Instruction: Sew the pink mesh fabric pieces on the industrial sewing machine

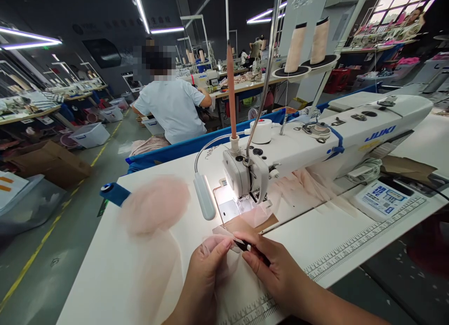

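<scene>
Sheer pale pink fabric (pixel 157 257) spreads over the left of the white sewing table and reaches up to my hands. My left hand (pixel 205 273) is closed, pinching its edge between thumb and fingers. In my right hand (pixel 277 266) is a small black pair of thread snips (pixel 241 244), mostly covered by the fingers, its tip at the fabric beside my left thumb. Both hands are just in front of the sewing machine (pixel 242 170), whose lamp lights the needle area. More pink fabric (pixel 301 189) lies under the machine arm.
A blue thread cone (pixel 115 194) lies at the table's left edge. A grey lamp (pixel 204 197) hangs left of the needle. Ruler tape (pixel 351 248) runs along the front edge, near a white-and-blue box (pixel 380 198). Beyond the table, a person in a light shirt (pixel 171 107) sits facing away.
</scene>
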Demonstrator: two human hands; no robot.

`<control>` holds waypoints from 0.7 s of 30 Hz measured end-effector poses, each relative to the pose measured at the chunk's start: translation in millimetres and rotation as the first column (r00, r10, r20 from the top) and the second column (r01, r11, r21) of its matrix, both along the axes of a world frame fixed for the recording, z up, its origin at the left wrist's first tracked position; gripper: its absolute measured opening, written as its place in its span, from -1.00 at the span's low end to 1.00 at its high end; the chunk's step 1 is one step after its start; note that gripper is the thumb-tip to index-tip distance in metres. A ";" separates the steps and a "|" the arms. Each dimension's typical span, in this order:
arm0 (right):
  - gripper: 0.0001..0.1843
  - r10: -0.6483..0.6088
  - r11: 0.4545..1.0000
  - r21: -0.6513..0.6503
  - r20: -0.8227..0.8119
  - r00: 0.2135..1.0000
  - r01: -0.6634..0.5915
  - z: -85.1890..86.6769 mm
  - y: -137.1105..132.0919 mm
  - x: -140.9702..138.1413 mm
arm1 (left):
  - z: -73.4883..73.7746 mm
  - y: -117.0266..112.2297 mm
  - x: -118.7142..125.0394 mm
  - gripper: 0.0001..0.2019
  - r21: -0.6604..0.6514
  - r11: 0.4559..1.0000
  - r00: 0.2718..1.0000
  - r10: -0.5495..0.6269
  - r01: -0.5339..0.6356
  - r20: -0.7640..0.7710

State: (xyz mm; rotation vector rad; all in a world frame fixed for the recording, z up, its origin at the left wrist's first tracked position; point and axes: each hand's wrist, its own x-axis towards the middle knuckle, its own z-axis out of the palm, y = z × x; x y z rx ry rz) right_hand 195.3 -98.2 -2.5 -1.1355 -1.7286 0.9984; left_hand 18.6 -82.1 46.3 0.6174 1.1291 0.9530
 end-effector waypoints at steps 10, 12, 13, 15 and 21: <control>-0.62 0.017 1.000 0.006 -0.012 1.000 -0.016 5.4 0.5 -0.4 | -2.4 -1.2 -1.8 -0.68 0.025 1.000 0.999 -0.014 0.015 -0.029; -0.62 0.023 1.000 0.007 -0.026 0.999 -0.022 7.0 1.1 -0.7 | -3.2 -1.8 -1.8 -0.68 0.021 1.000 1.000 -0.014 0.014 -0.023; -0.62 0.025 1.000 0.010 -0.027 0.999 -0.024 7.6 1.3 -0.7 | -3.6 -2.3 -1.8 -0.68 0.018 1.000 1.000 -0.015 0.015 -0.022; -0.62 0.025 1.000 0.018 -0.022 0.999 -0.025 8.4 1.1 -0.5 | -4.2 -3.4 -2.0 -0.68 0.018 1.000 1.000 -0.016 0.016 -0.026; -0.59 0.010 0.997 0.077 0.012 1.000 -0.011 8.7 -0.2 0.1 | -2.9 -3.8 -3.0 -0.65 0.024 1.000 0.999 -0.011 0.012 -0.039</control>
